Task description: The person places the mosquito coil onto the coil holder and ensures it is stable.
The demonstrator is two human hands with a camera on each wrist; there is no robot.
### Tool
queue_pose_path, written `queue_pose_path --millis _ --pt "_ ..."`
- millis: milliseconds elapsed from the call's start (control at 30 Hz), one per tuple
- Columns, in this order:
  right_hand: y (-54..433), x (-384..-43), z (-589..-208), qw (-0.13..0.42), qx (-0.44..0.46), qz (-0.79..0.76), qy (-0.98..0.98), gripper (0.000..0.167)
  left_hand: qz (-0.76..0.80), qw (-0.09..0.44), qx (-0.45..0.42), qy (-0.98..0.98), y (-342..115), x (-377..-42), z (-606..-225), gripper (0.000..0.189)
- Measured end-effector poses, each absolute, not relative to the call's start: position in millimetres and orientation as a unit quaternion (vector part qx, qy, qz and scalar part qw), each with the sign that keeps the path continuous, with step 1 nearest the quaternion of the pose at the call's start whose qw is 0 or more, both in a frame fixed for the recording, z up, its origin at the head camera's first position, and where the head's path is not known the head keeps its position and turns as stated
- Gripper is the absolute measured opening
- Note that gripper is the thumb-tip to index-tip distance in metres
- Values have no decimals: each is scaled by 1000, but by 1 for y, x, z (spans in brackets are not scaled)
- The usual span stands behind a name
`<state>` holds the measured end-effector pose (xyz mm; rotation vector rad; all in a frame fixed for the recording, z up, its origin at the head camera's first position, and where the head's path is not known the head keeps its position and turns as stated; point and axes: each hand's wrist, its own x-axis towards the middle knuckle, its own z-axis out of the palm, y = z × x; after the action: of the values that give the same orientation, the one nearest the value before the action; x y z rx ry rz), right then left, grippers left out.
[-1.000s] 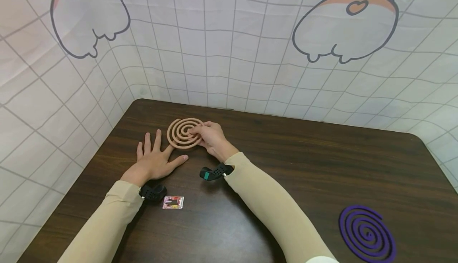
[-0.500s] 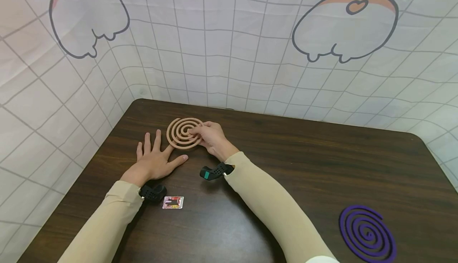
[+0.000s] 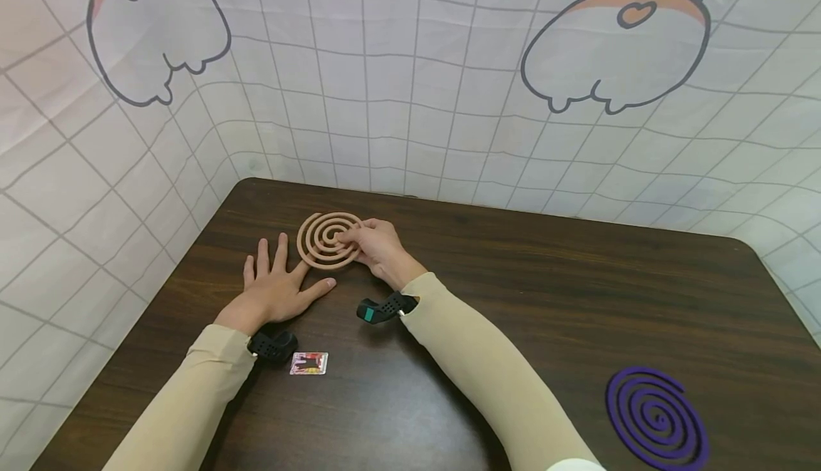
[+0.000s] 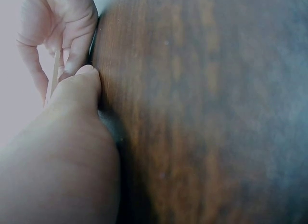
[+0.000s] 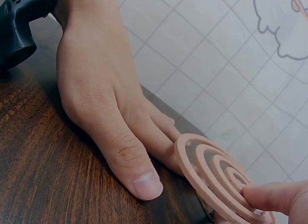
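A tan mosquito coil [image 3: 314,251] is at the far left of the table, a thin flat spiral. My right hand [image 3: 385,250] pinches its right side, with the thumb on top near the centre and the other fingers at the edge or below. In the right wrist view the coil [image 5: 192,161] is tilted, raised off the table on the near side. My left hand [image 3: 272,296] lies palm down with fingers spread. The left index fingertip reaches the coil's near left edge and is partly hidden by it. A purple mosquito coil [image 3: 641,444] lies flat at the near right.
A small colourful picture card [image 3: 309,363] lies near the left wrist. Each wrist wears a black band, the left band [image 3: 274,346] and the right band [image 3: 387,308]. White gridded cloth [image 3: 410,86] with cartoon animals surrounds the dark wooden table [image 3: 539,300].
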<state>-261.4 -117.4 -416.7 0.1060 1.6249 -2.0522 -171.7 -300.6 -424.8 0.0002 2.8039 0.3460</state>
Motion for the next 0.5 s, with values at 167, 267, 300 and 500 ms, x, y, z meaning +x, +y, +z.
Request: queue_pose_path --millis 167,267,300,500 --pt "-117 -261 -417 259 42 -755 601 20 121 159 0 980 -301 -172 -425 96" --pt "-118 -262 -417 258 43 -757 598 23 122 160 0 980 -300 -172 -424 96" --pt "-118 -262 -417 257 43 -759 597 24 122 160 0 979 -300 -172 -424 96" --pt "-118 -263 -418 254 44 -759 598 22 126 162 0 979 -299 -171 -422 95"
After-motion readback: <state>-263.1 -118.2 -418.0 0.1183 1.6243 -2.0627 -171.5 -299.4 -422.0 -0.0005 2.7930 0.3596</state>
